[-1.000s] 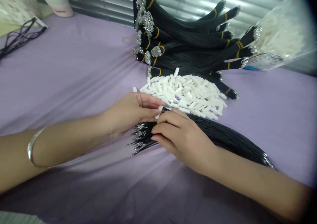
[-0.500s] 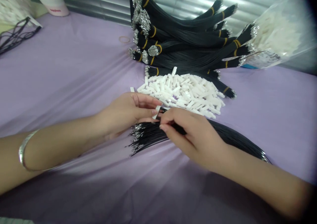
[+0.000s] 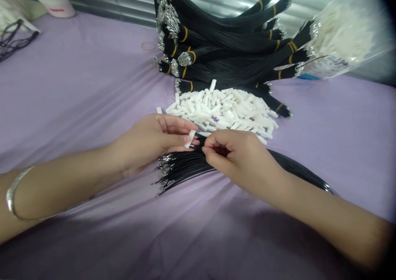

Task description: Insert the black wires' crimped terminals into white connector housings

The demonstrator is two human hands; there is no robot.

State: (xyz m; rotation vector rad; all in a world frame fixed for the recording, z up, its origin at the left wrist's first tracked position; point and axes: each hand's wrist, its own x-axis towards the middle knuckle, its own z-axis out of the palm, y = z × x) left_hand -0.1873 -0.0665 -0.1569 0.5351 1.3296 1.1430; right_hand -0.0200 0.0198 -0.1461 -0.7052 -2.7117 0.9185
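Observation:
My left hand [image 3: 157,135] is closed, its thumb and fingers pinching a small white plastic connector housing [image 3: 190,139] that stands tilted. Short dark wire ends show just to the right of that housing. My right hand [image 3: 236,152] is closed in a pinch a little to the right, its fingertips on what looks like a thin black wire, mostly hidden by the fingers. Beneath both hands lies a loose spread of black wires [image 3: 185,166] with silvery metal tips at the left end. A heap of white connector housings [image 3: 229,109] sits just beyond my hands.
Behind the heap, bundles of black wires [image 3: 229,53] tied with yellow bands are stacked against metal slats. A clear bag [image 3: 343,45] of white pieces stands at the right. At the far left are a white cup [image 3: 55,1] and black cable [image 3: 15,41]. Purple cloth [image 3: 93,74] covers the table.
My right fingertips have drawn slightly away from the white connector housing, so more dark wire shows between them. The whole view has shifted a little.

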